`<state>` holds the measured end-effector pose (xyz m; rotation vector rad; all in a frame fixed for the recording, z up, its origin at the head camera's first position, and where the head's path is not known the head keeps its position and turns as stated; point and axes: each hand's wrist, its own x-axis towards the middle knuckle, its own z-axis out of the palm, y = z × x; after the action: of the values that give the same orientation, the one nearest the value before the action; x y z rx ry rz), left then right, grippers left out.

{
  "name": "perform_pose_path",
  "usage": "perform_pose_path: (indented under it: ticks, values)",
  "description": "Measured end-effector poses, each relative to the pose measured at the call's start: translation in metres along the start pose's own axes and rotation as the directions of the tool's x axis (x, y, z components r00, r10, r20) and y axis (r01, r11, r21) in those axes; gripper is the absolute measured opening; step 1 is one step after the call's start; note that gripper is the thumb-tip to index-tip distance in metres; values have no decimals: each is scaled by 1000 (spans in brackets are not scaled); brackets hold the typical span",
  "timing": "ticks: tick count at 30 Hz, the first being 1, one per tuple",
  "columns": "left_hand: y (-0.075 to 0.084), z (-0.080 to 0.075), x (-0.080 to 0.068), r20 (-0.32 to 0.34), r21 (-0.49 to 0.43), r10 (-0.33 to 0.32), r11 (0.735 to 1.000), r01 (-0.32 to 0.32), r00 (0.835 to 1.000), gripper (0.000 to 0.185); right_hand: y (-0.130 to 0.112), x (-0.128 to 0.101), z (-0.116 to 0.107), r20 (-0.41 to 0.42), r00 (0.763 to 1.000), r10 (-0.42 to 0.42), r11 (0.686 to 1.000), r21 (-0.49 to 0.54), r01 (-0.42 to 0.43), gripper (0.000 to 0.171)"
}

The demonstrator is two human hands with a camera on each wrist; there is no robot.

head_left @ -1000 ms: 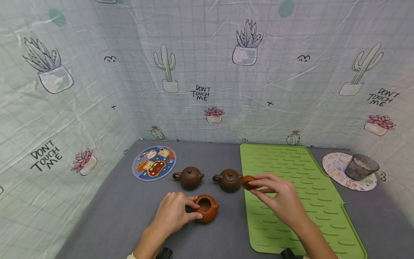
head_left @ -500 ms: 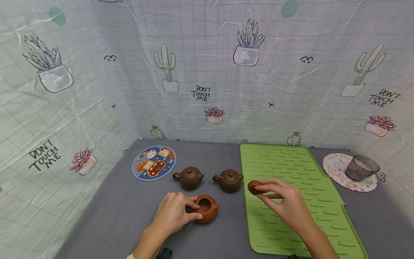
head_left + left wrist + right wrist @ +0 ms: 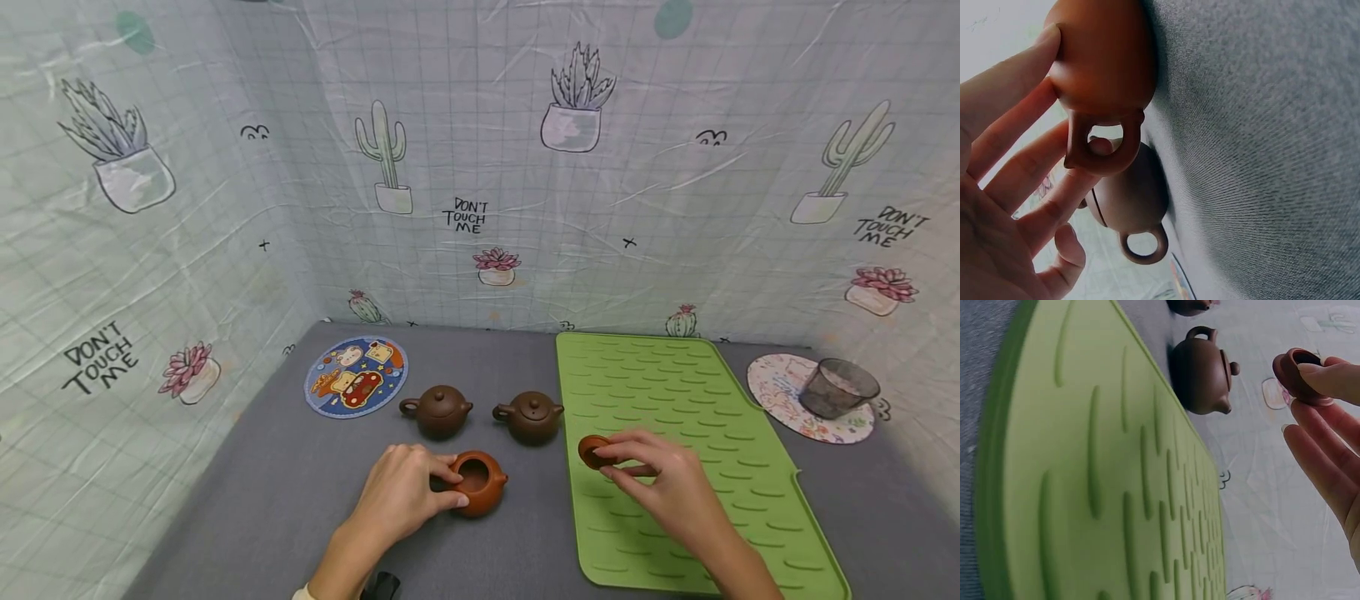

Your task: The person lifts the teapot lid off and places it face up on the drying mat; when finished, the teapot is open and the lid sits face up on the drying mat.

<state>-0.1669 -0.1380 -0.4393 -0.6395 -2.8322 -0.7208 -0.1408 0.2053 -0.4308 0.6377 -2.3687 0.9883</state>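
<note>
An orange-brown teapot (image 3: 477, 482) (image 3: 1100, 62) stands lidless on the grey table (image 3: 285, 483). My left hand (image 3: 405, 496) grips it by the body and handle (image 3: 1097, 147). My right hand (image 3: 652, 479) pinches the teapot's small orange-brown lid (image 3: 592, 451) (image 3: 1300, 375) by its edge, just above the left part of the green ridged mat (image 3: 675, 442) (image 3: 1085, 487). Two dark brown teapots with lids stand behind: one to the left (image 3: 438, 411) (image 3: 1129, 200), one to the right (image 3: 531, 417) (image 3: 1200, 372).
A round cartoon coaster (image 3: 356, 376) lies at the back left. At the back right a grey cup (image 3: 837, 387) stands on a pale round coaster (image 3: 780, 392). Printed plastic sheets (image 3: 480, 167) wall the table on three sides.
My right hand has carried the lid away from the right dark teapot, toward me and lower, to just above the green mat. The left hand stays on the orange teapot.
</note>
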Motion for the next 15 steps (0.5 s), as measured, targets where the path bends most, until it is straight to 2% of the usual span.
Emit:
perform_pose_path:
  ticks: [15]
  values:
    - [2, -1, -1, 10, 3, -13, 1000, 13, 1000, 21, 5, -14, 5, 74, 996, 48, 998, -49, -44, 41]
